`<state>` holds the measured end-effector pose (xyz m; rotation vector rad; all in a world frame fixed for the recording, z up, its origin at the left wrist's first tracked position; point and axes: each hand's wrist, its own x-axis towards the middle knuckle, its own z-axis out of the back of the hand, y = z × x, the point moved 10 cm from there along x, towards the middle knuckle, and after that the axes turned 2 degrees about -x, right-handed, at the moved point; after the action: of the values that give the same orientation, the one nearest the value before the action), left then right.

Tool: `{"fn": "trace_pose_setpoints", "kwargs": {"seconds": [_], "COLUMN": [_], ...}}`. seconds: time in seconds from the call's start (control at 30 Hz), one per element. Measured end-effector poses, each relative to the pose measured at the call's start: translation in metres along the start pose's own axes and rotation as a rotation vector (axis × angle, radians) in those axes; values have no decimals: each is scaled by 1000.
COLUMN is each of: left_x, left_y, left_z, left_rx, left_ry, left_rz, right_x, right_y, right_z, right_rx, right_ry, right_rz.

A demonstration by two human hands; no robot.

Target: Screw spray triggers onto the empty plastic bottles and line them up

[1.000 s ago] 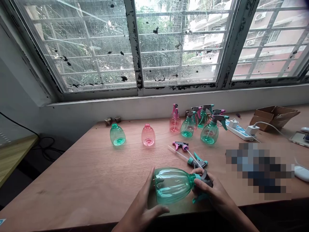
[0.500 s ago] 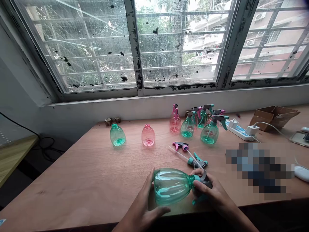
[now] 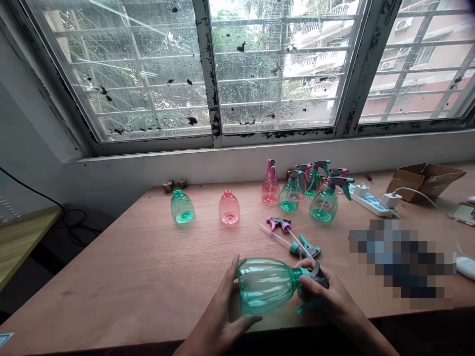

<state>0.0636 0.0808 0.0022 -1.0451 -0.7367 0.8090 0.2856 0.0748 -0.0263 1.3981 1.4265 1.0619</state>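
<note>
View has been shifted slightly vs. prev. frame; both hands and the green btl. [image 3: 265, 287] are kept in approx. the same pos. Btl. is held on its side over the tabletop [image 3: 129, 277], near the front edge. RH [image 3: 330, 294] fingers are pinched round the neck end, at the spray head [image 3: 321, 278]. LH [image 3: 218, 316] fingers are spread round the base; firm contact can't be confirmed. Loose teal-grey head [image 3: 309, 250] is laid just beyond.
</note>
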Motion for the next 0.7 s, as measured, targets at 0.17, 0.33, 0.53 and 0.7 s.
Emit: {"fn": "trace_pose_setpoints", "kwargs": {"seconds": [0.17,0.33,0.53,0.7], "left_x": [1,1,1,-1], "left_y": [3,1,-2,-3], "left_z": [0,2,-1,3], "left_rx": [-25,29,-43,-8], "left_ry": [-3,-17,-12,-32], "left_rz": [20,-2,-35,1], "right_x": [0,0,0,1], "right_y": [1,0,1,2], "right_z": [1,0,-2,-1], "right_rx": [-7,-23,-29,-41], "right_ry": [-4,-11,2,0], "right_rz": [15,-5,-3,9]}}
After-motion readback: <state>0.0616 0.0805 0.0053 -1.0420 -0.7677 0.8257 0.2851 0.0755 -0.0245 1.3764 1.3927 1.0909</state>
